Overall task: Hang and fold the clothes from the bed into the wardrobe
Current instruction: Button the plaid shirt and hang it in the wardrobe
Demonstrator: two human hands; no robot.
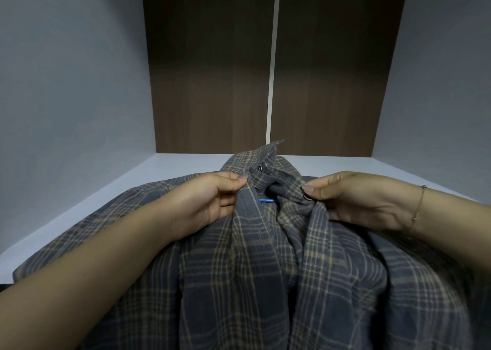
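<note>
Left hand (204,200) at 9 o'clock of collar, thumb and fingers pinching left placket edge of shirt (265,270). Shirt, grey plaid, spread over white shelf (106,190) inside wardrobe (212,70), collar at 12 o'clock, hem toward 6. Blue hanger (268,200) showing at neck opening. Right hand (353,200) at 3 o'clock, fingertips pinching right placket by a button; bracelet (418,206) on wrist.

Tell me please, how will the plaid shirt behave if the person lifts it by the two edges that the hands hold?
The plaid shirt is probably floppy: it lies in soft folds and bunches between the left hand and the right hand. Lifted, it would likely sag and hang. It looks unlikely to slip, since the weave seems matte.
</note>
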